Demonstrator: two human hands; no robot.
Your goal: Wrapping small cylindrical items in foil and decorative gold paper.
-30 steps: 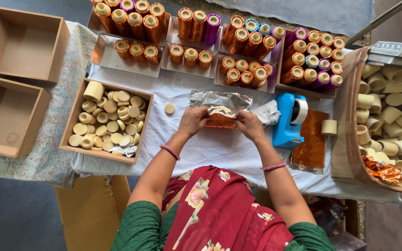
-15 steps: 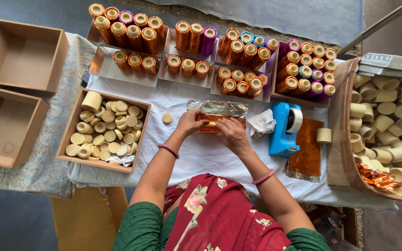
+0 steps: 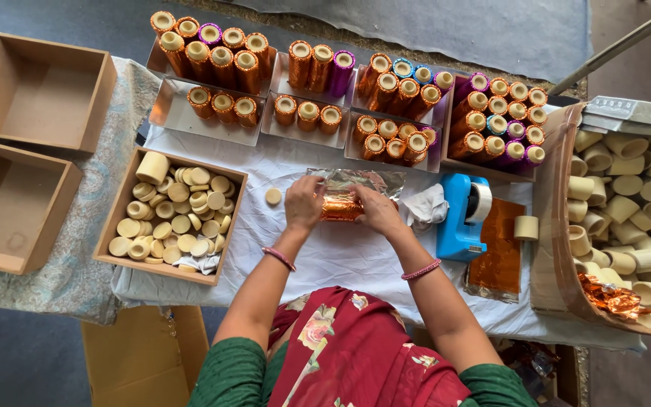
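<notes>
**Both hands close on an orange foil roll at the middle of the tabletop**

Your left hand (image 3: pixel 304 203) is curled over the left end of a roll wrapped in orange foil (image 3: pixel 340 208), fingers bent down around it. Your right hand (image 3: pixel 377 210) grips the other end the same way, so the roll lies sideways between the two hands, just above the white cloth (image 3: pixel 340 260) that covers the tabletop. Only the shiny middle of the roll shows between your fingers. A crumpled sheet of silver foil (image 3: pixel 359 181) lies under and behind the roll, touching it. A pink bangle sits on each wrist.

Just left of your left hand a single cream disc (image 3: pixel 273 196) lies on the cloth. Farther left stands a shallow cardboard box of cream discs (image 3: pixel 173 215), and beyond it two bare cardboard boxes (image 3: pixel 28 143). To the right of your right hand is a wad of white paper (image 3: pixel 425 207), then a blue tape dispenser (image 3: pixel 463 218), with a flat stack of orange foil sheets (image 3: pixel 499 249) and one short cream tube (image 3: pixel 526 227) beside it.

Along the far edge, metal trays (image 3: pixel 182 117) hold standing rolls already wrapped in orange, purple and blue foil (image 3: pixel 386 83). At the far right, a large cardboard bin (image 3: pixel 555 226) is heaped with plain cream tubes (image 3: pixel 627 196).
</notes>
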